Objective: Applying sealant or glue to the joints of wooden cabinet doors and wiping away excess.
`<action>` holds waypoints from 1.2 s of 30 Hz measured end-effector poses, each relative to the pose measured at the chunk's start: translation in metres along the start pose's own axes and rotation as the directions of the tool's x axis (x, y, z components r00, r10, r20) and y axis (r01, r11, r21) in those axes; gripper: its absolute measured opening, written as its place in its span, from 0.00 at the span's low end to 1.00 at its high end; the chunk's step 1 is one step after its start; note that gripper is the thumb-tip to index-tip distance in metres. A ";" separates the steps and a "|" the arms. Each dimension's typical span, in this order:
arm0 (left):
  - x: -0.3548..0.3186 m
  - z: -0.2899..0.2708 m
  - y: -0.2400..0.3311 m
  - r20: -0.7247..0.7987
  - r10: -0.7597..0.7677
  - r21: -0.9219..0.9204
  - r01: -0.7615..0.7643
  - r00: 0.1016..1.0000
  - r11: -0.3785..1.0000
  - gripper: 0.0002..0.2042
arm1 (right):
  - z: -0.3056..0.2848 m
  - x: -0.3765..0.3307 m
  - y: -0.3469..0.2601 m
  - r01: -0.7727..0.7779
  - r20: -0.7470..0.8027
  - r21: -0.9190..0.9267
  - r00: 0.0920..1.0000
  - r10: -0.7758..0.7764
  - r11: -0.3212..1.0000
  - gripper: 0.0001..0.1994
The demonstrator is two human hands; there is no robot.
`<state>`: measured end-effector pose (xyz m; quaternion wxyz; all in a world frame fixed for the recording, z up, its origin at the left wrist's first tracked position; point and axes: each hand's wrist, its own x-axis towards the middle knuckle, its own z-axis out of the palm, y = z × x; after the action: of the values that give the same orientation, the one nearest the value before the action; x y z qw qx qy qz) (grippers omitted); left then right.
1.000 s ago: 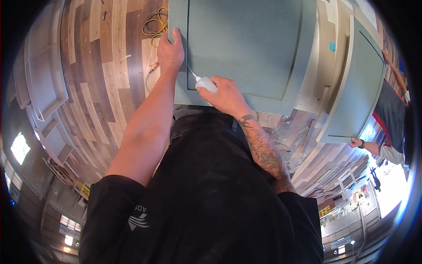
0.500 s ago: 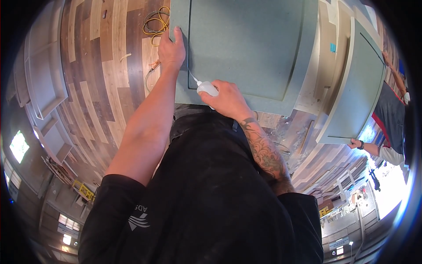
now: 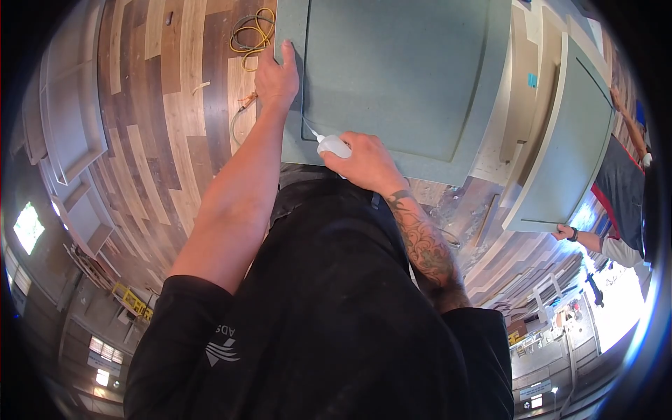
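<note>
My left hand grips the left edge of a grey-green panelled cabinet door. Its thumb rests along the face, while the fingers go over the edge and are partly hidden. In my right hand is a small white squeeze bottle, tilted so its thin nozzle points up and left. The nozzle tip is at the recessed groove near the door's lower left corner; whether it touches is too fine to tell.
Yellow and dark coiled cords and an orange-ended hose lie left of the door over a wood-plank floor. At right, another person's hand holds a second grey-green door. White shelving stands at far left.
The nozzle tip has slid slightly down the groove toward the door's lower left corner. The whole view has shifted a little; my left hand keeps its place on the edge.
</note>
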<state>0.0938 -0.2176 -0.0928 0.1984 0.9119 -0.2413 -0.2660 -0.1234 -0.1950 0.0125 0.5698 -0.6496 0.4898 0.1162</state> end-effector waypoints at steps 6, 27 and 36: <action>0.005 0.003 -0.006 -0.014 0.017 -0.008 -0.017 1.000 1.000 0.31 | 0.000 0.000 0.000 0.006 0.011 0.001 1.000 -0.006 1.000 0.24; 0.005 0.003 -0.009 -0.022 0.007 -0.001 -0.007 1.000 1.000 0.32 | 0.002 -0.005 0.001 0.006 0.087 -0.053 0.996 -0.002 0.999 0.23; 0.003 0.001 -0.009 -0.024 0.016 0.001 -0.016 1.000 1.000 0.32 | -0.004 -0.008 -0.003 -0.002 0.129 -0.074 0.992 0.011 0.997 0.23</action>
<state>0.0980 -0.2122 -0.0993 0.2031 0.9133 -0.2461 -0.2532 -0.1262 -0.1945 0.0212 0.5754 -0.6597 0.4494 0.1780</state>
